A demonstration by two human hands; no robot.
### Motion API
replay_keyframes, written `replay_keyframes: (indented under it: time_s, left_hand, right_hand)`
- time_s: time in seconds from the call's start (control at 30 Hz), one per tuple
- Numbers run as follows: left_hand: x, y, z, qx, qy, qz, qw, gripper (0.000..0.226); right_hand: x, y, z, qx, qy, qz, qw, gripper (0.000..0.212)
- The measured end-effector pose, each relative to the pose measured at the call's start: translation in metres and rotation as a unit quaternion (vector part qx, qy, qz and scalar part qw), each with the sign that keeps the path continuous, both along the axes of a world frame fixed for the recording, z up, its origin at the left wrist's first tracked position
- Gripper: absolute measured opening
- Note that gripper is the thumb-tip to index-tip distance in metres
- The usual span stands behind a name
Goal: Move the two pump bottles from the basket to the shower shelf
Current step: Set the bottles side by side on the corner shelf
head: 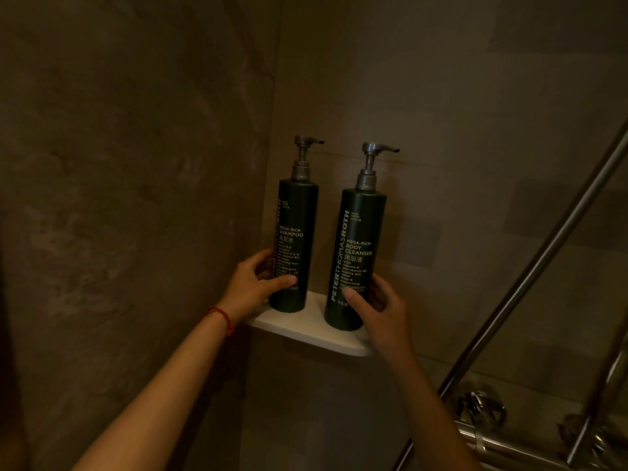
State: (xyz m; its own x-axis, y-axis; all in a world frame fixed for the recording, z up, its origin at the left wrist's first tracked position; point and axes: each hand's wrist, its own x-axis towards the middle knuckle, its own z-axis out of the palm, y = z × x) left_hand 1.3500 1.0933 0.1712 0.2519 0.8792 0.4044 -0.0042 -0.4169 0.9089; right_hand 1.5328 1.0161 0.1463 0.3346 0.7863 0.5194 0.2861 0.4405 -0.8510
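Two dark green pump bottles with silver pumps stand upright on a white corner shower shelf (306,329). The shampoo bottle (295,226) is on the left, near the corner. My left hand (253,283) wraps its lower part, thumb across the front. The body cleanser bottle (358,239) stands to the right, nearer the shelf's front edge. My right hand (380,305) grips its lower right side, thumb on the label. Both pump spouts point right. The basket is out of view.
Brown stone-look walls meet in the corner behind the shelf. A slanted metal shower rail (543,266) runs up the right side, with chrome tap fittings (482,407) and a horizontal pipe at the lower right. A red cord circles my left wrist.
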Motion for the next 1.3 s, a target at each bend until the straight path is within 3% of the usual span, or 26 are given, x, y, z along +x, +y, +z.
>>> replay_keyframes:
  time_s: [0.3,1.03,1.3]
  left_hand:
    - [-0.004,0.007,-0.002,0.01,0.002,-0.002,1.0,0.067]
    - [-0.003,0.0,-0.002,-0.015,-0.003,-0.003,1.0,0.066]
    - [-0.009,-0.013,-0.019,0.006,0.011,0.089,0.996,0.064]
  right_hand:
    - [-0.009,0.006,-0.003,0.01,-0.026,-0.068,0.997,0.058]
    - [-0.01,0.0,-0.002,-0.013,-0.024,-0.054,0.998,0.059]
    - [0.001,-0.019,-0.003,-0.039,-0.066,-0.081,0.994,0.059]
